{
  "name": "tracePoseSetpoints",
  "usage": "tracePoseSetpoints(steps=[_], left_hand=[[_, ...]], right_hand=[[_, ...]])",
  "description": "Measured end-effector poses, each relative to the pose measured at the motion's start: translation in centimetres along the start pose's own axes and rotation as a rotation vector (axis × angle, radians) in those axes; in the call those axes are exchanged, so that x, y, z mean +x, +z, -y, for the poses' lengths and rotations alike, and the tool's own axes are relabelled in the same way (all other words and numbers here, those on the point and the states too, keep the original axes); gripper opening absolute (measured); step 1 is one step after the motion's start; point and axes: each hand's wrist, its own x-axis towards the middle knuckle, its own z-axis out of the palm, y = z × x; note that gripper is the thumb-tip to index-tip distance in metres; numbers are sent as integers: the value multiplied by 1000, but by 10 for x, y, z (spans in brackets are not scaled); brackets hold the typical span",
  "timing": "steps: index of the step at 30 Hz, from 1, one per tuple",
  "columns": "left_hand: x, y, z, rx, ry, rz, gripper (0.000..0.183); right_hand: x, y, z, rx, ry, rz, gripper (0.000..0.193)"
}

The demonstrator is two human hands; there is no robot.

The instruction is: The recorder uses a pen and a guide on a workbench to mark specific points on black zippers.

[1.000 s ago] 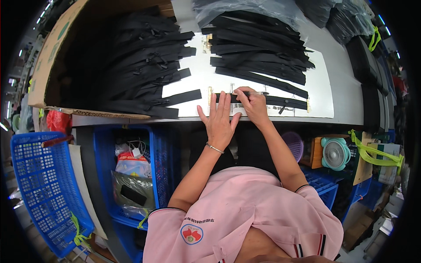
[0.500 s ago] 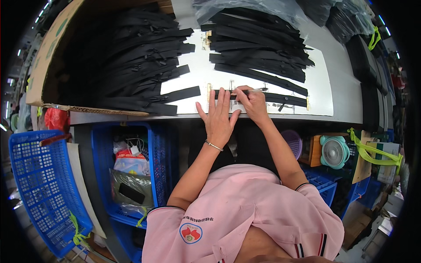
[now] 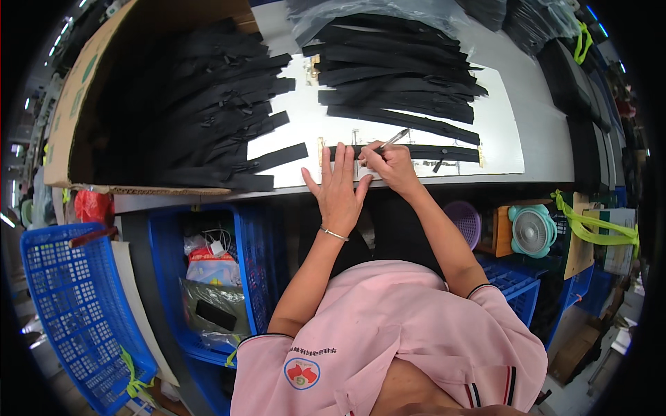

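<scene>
A black zipper (image 3: pixel 454 152) lies crosswise near the front edge of a white board (image 3: pixel 501 104), its small pull hanging on the near side toward the right end. My left hand (image 3: pixel 338 191) rests flat over the zipper's left part, fingers stretched and thumb apart. Just to its right, my right hand (image 3: pixel 395 168) grips a pen (image 3: pixel 397 136) pointed down at the zipper; the tip is hidden by the fingers. Beyond both hands, a stack of black zippers (image 3: pixel 399 66) covers the far part of the board.
At left, a cardboard box (image 3: pixel 76 90) lies with many black zippers (image 3: pixel 208 90) spilling toward the board. Clear plastic sheeting (image 3: pixel 374 17) sits at the back. Below the table edge are blue crates (image 3: pixel 163 277), a blue basket (image 3: pixel 76 291) and a small teal fan (image 3: pixel 533 231).
The pen has tipped more upright, its back end now raised away from the table. My left hand stays flat on the zipper. The whole view has shifted slightly.
</scene>
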Motion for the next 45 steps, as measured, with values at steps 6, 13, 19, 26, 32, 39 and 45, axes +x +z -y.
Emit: tracePoseSetpoints(steps=[6,13,19,26,32,39,45], left_hand=[[-1,-2,1,4,9,-8,69],[0,-1,0,30,14,7,71],[4,6,-37,-92,123,78,75],[6,25,-61,-94,179,98,63],[6,26,-62,-101,180,96,62],[5,28,-61,-73,183,90,64],[6,29,-62,-58,196,76,65]], right_hand=[[-13,-52,-4,-64,-27,-354,21],[-14,-77,-14,-216,34,-380,21],[-15,-76,-21,-239,31,-388,23],[-14,-74,-24,-286,-10,-364,23],[-15,-75,-23,-343,-50,-366,23],[-19,-80,-24,-227,-55,-313,21],[-18,-79,-19,-310,-57,-297,24]])
